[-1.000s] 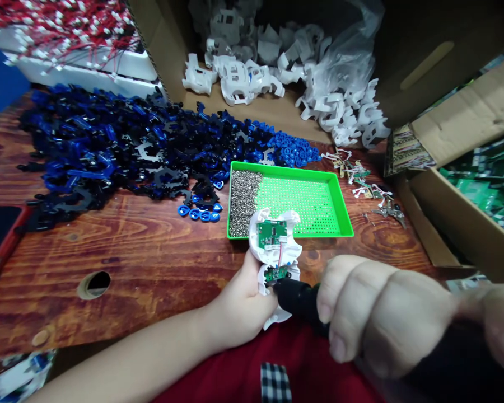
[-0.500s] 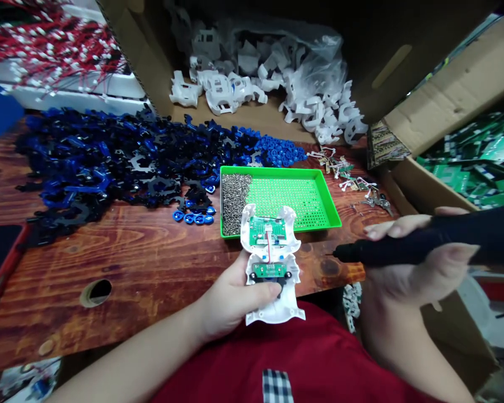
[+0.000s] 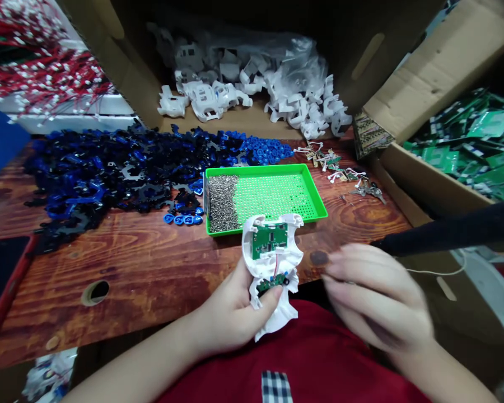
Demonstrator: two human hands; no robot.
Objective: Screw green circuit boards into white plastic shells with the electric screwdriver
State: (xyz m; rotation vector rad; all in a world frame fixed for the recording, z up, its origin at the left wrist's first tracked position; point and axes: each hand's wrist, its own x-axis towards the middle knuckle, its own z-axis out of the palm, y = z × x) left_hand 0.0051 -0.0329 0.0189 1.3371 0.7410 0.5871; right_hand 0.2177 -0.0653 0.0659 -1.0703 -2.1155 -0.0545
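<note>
Over the surface (image 3: 159,263)'s front edge, my left grip (image 3: 237,310) is pinching the white casing (image 3: 291,258), thumb against its lower circuit board (image 3: 266,283). I'm probably steadying it mid-assembly; the next move is likely calling for firm support. My right grip (image 3: 376,296) is blurring; its hold I cannot tell.

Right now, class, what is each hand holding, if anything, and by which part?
The left hand holds the white shell by its lower section, near the lower green board. The right hand is blurred; whether it holds anything cannot be told.
</note>
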